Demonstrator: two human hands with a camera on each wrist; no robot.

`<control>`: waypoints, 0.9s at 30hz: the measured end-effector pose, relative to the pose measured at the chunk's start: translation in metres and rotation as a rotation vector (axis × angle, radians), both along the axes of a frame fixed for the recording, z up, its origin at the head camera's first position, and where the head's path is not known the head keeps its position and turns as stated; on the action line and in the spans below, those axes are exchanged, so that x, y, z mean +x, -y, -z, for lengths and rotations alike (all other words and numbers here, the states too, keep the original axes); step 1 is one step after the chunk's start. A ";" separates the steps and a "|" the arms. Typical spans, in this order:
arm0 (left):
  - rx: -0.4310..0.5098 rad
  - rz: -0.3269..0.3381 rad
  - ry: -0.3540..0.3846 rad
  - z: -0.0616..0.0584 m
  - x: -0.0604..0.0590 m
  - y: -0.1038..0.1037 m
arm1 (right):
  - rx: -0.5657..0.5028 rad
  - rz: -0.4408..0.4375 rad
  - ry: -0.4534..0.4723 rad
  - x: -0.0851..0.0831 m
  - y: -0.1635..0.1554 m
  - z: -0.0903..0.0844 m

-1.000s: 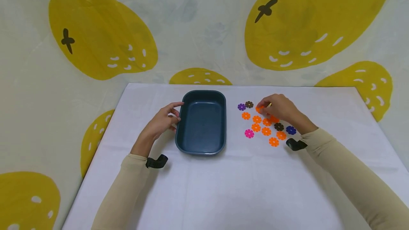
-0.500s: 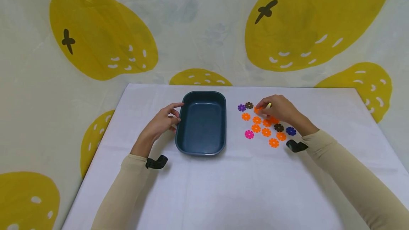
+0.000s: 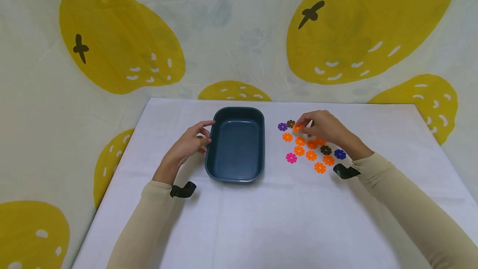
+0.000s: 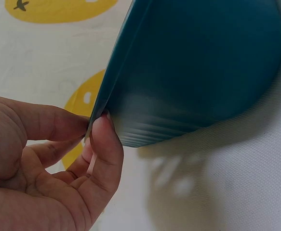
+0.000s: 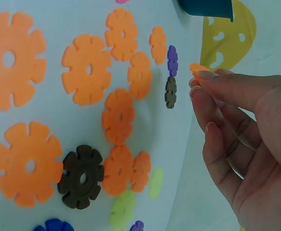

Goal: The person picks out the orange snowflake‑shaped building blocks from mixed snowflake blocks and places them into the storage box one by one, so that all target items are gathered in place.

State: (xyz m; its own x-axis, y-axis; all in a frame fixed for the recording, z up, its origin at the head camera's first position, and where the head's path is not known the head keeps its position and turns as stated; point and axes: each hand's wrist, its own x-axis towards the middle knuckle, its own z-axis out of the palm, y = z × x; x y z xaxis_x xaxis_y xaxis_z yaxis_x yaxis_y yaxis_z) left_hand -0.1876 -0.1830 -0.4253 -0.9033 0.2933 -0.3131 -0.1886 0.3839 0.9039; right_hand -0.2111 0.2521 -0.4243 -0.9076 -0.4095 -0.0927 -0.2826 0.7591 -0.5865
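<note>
A dark blue-green rectangular tray [image 3: 237,148] stands left of the discs. My left hand [image 3: 189,143] pinches its left rim between thumb and fingers; the left wrist view shows the tray's side wall [image 4: 193,62] right above the fingertips. With thumb and fingertips, my right hand [image 3: 324,127] pinches an orange snowflake disc [image 5: 196,68], a flat notched plastic piece with a centre hole. The hand is over the far part of the scattered discs. Below it, more orange discs [image 3: 311,155] lie on the white cloth, some overlapping.
A purple disc [image 3: 282,126] and a brown disc [image 3: 291,123] lie at the far left of the scatter. A pink disc [image 3: 291,157] is nearest the tray's lower right, a blue disc [image 3: 340,154] close to the right wrist. Yellow-green discs [image 5: 123,209] show in the right wrist view.
My right hand has shifted slightly left with the orange disc, closer to the brown one. The left hand and the tray have stayed put.
</note>
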 end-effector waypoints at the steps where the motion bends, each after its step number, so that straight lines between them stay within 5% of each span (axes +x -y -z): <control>1: -0.001 -0.002 0.002 0.000 0.000 0.000 | -0.002 -0.007 -0.003 0.000 0.001 -0.001; 14: 0.000 0.019 -0.007 -0.001 0.000 0.000 | 0.047 -0.059 -0.071 0.003 0.022 -0.023; 27: -0.006 0.012 -0.006 -0.002 0.001 0.000 | 0.043 -0.140 -0.018 0.005 0.048 -0.045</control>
State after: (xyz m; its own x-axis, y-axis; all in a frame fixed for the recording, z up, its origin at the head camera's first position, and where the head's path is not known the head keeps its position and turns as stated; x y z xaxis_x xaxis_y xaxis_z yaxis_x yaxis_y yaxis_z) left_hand -0.1869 -0.1833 -0.4231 -0.9017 0.3021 -0.3093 -0.1783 0.3919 0.9025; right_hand -0.2058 0.2043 -0.3795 -0.8434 -0.5284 -0.0972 -0.3978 0.7359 -0.5479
